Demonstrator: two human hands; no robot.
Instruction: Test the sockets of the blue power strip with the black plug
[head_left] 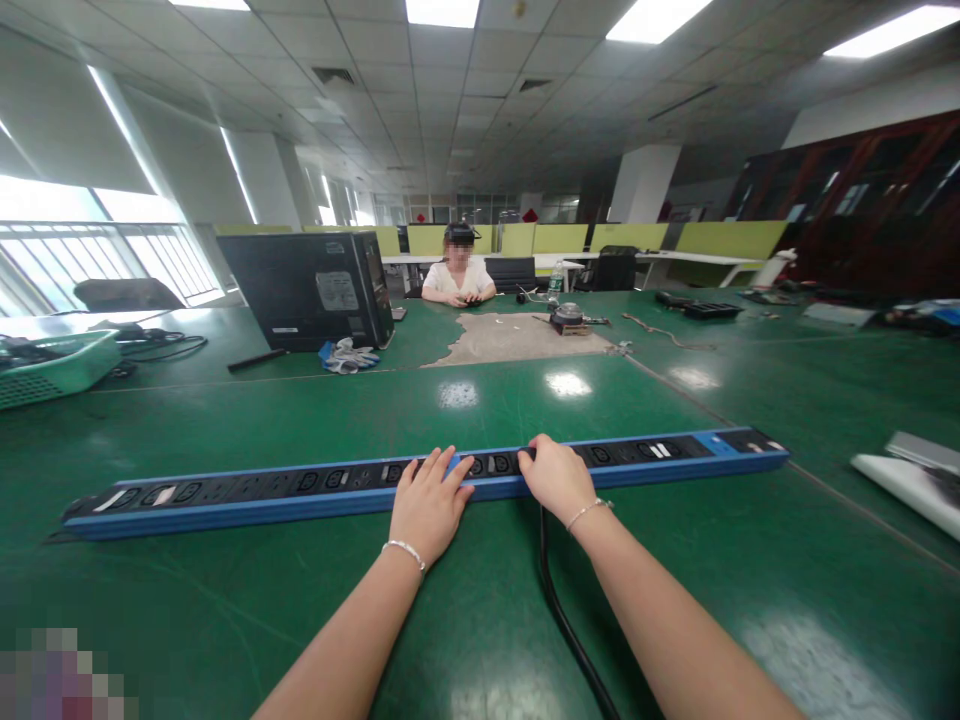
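A long blue power strip [285, 497] with a black socket face lies across the green table, its sockets facing up. My left hand [430, 508] rests spread on the strip near its middle, fingers apart, holding nothing. Just to the right, my right hand [556, 477] is closed at the strip, its fingers wrapped round the end of a thick black cable [559, 610]. The cable drops from under that hand toward the bottom of the view. Its plug is mostly hidden by my fingers.
The green table [225, 600] extends ahead. A black computer case [307, 290], gloves [348, 356] and a green basket [64, 365] are at the left. A person [459, 278] sits opposite. A metal device [568, 318] stands behind the strip; a white object [911, 490] lies right.
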